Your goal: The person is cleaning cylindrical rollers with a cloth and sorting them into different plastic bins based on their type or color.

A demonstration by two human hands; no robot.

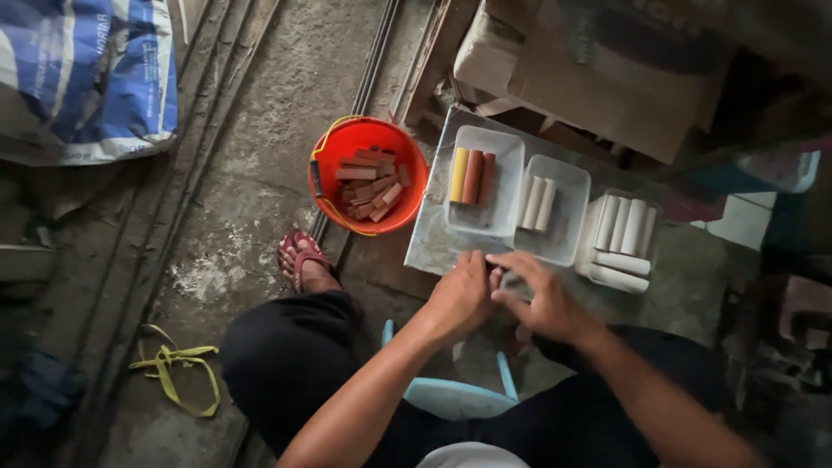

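Something small and greyish (510,282) sat pinched between my two hands at the near edge of the glass slab (429,247), too hidden by fingers for me to tell what it was. My left hand (461,295) was curled over it from the left, knuckles up, fingers bent in tight; my right hand (542,299) came in from the right with the forefinger stretched toward the left hand and the rest folded around the piece. Whether either hand alone had a full hold on it I could not tell. Beyond the hands, on the slab, stood three shallow white trays in a row: the left tray (485,178) held a yellow stick (458,174) and two reddish-brown sticks (478,178) side by side, the middle tray (555,208) held pale sticks (536,204), and the right tray (624,238) held white sticks (620,224), some upright in the picture and some lying across. Left of the slab stood an orange bucket (368,175) with short red-brown blocks (371,184) heaped inside. My sandalled foot (301,256) rested on the concrete floor (251,156) near the bucket, and a pale blue stool (451,394) showed under me. A yellow strap (178,373) lay on the floor at near left.
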